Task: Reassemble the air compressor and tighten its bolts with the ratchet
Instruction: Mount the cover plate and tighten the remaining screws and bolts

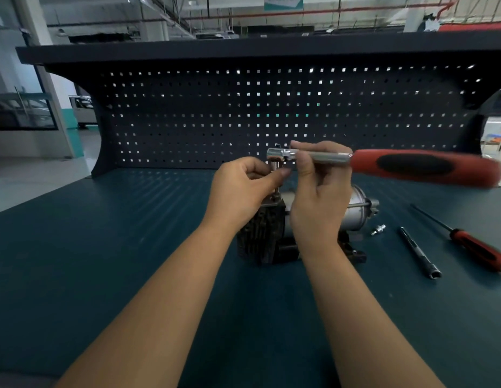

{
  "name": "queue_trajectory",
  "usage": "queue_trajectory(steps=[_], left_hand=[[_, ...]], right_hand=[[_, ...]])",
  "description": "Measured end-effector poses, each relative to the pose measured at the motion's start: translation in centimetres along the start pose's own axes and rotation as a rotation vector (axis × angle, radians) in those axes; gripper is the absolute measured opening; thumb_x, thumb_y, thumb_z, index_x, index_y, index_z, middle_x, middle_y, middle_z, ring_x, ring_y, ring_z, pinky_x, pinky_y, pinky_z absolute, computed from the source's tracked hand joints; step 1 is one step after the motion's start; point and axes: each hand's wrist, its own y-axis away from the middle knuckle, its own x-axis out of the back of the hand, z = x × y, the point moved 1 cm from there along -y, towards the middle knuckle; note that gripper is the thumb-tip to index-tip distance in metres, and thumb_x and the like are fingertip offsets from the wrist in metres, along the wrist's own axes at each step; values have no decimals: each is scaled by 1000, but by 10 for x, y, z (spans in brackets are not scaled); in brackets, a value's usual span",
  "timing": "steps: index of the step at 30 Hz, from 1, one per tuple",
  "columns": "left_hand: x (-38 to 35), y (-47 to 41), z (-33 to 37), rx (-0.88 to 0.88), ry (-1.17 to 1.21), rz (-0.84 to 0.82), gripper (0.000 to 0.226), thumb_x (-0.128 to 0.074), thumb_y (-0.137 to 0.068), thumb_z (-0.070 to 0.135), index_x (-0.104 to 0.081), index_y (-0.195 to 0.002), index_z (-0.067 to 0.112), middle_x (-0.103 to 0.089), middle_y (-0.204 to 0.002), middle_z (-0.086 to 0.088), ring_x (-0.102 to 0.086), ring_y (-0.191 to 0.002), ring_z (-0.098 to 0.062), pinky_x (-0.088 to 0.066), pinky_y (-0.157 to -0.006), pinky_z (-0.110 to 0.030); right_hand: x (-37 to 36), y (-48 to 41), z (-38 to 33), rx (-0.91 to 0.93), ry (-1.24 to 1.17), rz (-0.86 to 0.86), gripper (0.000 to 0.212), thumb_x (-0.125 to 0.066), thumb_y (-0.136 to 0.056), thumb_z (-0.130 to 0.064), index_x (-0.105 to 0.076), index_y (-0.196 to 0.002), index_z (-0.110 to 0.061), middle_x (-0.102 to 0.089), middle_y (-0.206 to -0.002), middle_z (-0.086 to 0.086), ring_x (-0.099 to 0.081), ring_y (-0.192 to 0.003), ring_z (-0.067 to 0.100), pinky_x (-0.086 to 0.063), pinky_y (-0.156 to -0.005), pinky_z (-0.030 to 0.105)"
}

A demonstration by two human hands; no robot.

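The air compressor (271, 236) stands on the green bench, its black finned cylinder toward me and its silver motor body (357, 212) pointing right. A ratchet (422, 166) with a red and black handle lies level above it, head at the left. My right hand (319, 191) grips the ratchet's chrome shaft just behind the head. My left hand (243, 189) pinches the thin socket shaft (276, 182) that drops from the ratchet head onto the top of the cylinder. The bolt under it is hidden.
To the right on the bench lie a small silver fitting (378, 229), a long dark socket extension (420, 253) and a red-handled screwdriver (473, 242). A dark pegboard (243, 113) with a shelf above closes off the back of the bench.
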Motion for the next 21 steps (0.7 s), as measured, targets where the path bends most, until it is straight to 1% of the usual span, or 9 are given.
queue_trajectory(steps=[3,7,9,10,12,14,17,19,21], left_hand=[[0,0,0,35,47,-16,22,-76,-75,37,-67,-60,24,-69,-62,-1,-66,-62,-14,-60,-68,-40],[2,1,-1,21,53,-41,18,-72,-81,31,-68,-68,19,-73,-70,-2,-70,-71,-22,-58,-76,-49],[2,1,-2,3,40,-55,14,-70,-84,29,-70,-74,18,-74,-75,-2,-71,-77,-21,-58,-77,-42],[2,1,-2,-15,39,-69,11,-69,-85,27,-71,-77,20,-74,-75,2,-71,-78,-15,-58,-76,-32],[2,2,-1,-52,34,-99,5,-67,-86,24,-71,-83,23,-74,-76,8,-70,-78,-3,-53,-70,-14],[3,2,-1,-55,20,-101,6,-67,-86,24,-72,-86,21,-74,-79,8,-69,-78,-1,-51,-69,-10],[3,2,0,-42,26,-102,7,-67,-86,25,-71,-88,21,-74,-80,7,-69,-80,-2,-51,-70,-11],[2,2,0,-34,18,-85,11,-68,-85,29,-72,-89,20,-74,-79,7,-69,-78,-2,-53,-68,-13],[1,2,0,-21,13,-64,12,-69,-84,31,-72,-85,20,-74,-77,5,-69,-72,-6,-57,-69,-23]], right_hand=[[3,3,-1,128,138,-67,19,-55,-92,-15,-50,-101,-31,-61,-102,0,-63,-97,16,-51,-86,32],[1,-1,-3,-123,-133,2,19,-56,-94,-7,-55,-93,-26,-69,-98,-5,-66,-98,11,-51,-87,24],[5,-9,2,-359,-336,16,11,-50,-97,-8,-55,-91,-16,-72,-95,3,-68,-98,17,-53,-90,33],[6,-12,6,-515,-488,5,12,-46,-99,-9,-55,-91,-11,-73,-93,6,-69,-96,20,-55,-88,36],[9,-17,10,-786,-736,-3,21,-40,-102,-13,-56,-92,-3,-74,-89,9,-70,-91,22,-58,-82,33],[10,-17,12,-891,-821,12,27,-37,-103,-16,-57,-90,-2,-74,-83,9,-70,-86,21,-59,-76,29],[9,-14,13,-752,-747,-1,23,-37,-103,-14,-55,-94,-3,-74,-91,9,-70,-91,23,-58,-81,33],[7,-10,10,-524,-563,-6,13,-42,-102,-12,-52,-98,-6,-73,-96,8,-69,-96,25,-56,-87,41],[7,-6,5,-234,-309,-41,8,-48,-98,-8,-54,-98,-13,-71,-99,10,-67,-99,25,-53,-91,44]])
